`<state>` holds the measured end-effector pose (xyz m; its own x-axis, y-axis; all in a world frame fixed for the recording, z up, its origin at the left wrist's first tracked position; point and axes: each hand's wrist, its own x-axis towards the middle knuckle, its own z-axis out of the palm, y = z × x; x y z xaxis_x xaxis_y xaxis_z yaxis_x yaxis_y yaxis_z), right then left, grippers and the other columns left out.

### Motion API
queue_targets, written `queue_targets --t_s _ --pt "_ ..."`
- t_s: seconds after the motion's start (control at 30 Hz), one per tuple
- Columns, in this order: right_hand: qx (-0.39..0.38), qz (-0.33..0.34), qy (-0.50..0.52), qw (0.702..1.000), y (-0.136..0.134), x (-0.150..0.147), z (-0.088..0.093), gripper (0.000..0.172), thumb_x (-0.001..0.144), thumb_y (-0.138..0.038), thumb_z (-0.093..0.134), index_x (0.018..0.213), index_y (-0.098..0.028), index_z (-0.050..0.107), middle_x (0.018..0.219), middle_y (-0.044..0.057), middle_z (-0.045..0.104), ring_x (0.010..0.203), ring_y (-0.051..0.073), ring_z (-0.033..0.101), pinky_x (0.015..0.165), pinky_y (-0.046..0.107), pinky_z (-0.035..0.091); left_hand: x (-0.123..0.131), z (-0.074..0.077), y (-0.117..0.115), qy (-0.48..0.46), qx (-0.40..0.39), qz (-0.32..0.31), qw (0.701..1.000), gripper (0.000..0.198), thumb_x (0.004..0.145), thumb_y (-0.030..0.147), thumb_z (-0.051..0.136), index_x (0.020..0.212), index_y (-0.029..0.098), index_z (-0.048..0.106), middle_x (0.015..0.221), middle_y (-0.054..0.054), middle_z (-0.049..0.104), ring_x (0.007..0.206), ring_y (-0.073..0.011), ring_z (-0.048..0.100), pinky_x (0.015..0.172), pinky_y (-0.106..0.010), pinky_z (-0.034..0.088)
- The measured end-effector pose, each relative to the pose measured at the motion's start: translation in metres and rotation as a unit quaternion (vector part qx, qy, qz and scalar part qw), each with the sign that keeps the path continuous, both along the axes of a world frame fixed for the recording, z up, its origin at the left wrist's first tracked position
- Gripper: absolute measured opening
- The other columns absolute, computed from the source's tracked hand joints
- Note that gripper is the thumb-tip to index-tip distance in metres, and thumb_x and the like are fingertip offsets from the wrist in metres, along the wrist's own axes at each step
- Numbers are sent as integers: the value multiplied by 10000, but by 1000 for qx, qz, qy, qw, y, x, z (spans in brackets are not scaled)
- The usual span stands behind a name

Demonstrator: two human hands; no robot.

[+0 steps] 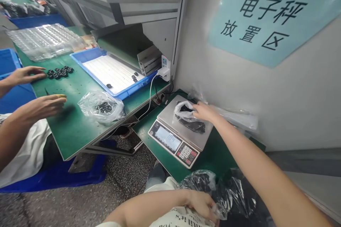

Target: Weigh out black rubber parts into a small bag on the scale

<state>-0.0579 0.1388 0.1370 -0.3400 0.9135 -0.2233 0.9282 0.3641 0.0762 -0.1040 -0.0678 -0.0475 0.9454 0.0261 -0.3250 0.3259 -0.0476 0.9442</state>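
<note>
Grey wall (293, 88), speckled floor (80, 205), green benches (77, 127)

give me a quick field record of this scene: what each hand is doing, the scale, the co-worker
right hand: right hand on a small plastic bag of dark parts lying on the scale
left hand: left hand gripping a large plastic bag of dark parts, low near the lap
scale display: lit, digits too blurred to read
co-worker: two hands on the green bench, near black rings
bench: another bag, blue tray
</note>
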Motion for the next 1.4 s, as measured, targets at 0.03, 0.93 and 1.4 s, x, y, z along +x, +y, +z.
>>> queue_targets --t_s 0.03,0.93,1.4 --pt "-10 -4 -7 1000 -2 2 -2 421 808 -322 462 1194 -159 506 1113 149 525 886 278 567 708 336 446 0 0 -1 -4 -5 6 1000 229 741 326 533 857 161 642 770 13 607 725 -155 578 650 -229 470" --pt "-37 -397 182 899 -241 190 -105 848 546 -699 446 1208 -172 393 1342 189 349 1234 373 336 931 522 403 -13 17 2 38 13 104 994 220 715 322 594 862 167 645 871 6 631 836 -164 565 776 -260 458" --pt "-47 -410 157 897 -213 197 -91 813 537 -742 399 1101 -171 538 1110 185 573 1030 382 530 791 497 480 -19 19 1 20 -12 128 992 215 760 319 560 893 180 656 919 11 646 887 -156 570 850 -257 444"
